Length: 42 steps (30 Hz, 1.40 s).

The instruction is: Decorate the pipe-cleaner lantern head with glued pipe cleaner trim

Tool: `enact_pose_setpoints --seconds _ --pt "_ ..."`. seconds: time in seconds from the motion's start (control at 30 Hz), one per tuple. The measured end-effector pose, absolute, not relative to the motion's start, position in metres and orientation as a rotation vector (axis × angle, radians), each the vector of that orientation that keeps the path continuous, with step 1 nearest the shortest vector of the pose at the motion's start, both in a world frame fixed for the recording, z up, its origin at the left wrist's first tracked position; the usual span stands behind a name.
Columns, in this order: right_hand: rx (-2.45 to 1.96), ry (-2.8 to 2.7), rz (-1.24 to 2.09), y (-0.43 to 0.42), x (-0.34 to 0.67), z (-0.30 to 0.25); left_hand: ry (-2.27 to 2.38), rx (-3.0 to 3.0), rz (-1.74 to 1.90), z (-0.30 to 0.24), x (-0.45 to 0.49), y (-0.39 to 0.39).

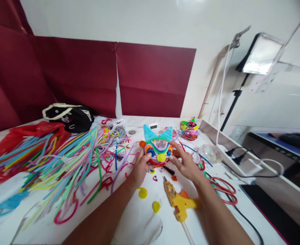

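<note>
Left hand (140,167) and right hand (185,162) grip opposite sides of 1 colorful pipe-cleaner face (161,144), mid-table, blue ears up. Yellow glue gun (179,201) lies nearer, beside the right forearm, 2 yellow discs (143,193) left of it. Farther out: loose pipe cleaners (65,166) heaped left, black bag (75,119) behind them, red-handled scissors (232,200) right.
</note>
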State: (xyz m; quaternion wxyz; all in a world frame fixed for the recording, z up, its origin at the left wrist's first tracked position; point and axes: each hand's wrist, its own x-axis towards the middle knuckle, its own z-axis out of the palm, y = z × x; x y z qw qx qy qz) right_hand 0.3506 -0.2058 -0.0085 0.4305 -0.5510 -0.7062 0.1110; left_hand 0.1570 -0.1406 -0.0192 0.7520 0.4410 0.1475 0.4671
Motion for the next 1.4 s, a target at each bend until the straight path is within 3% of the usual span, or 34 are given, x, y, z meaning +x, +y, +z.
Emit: enact_pose_setpoints --seconds 1.4 --pt "-1.410 -1.792 0.288 -0.2116 0.3457 -0.0006 0.339 0.968 1.040 -0.0207 0.1572 -0.1437"
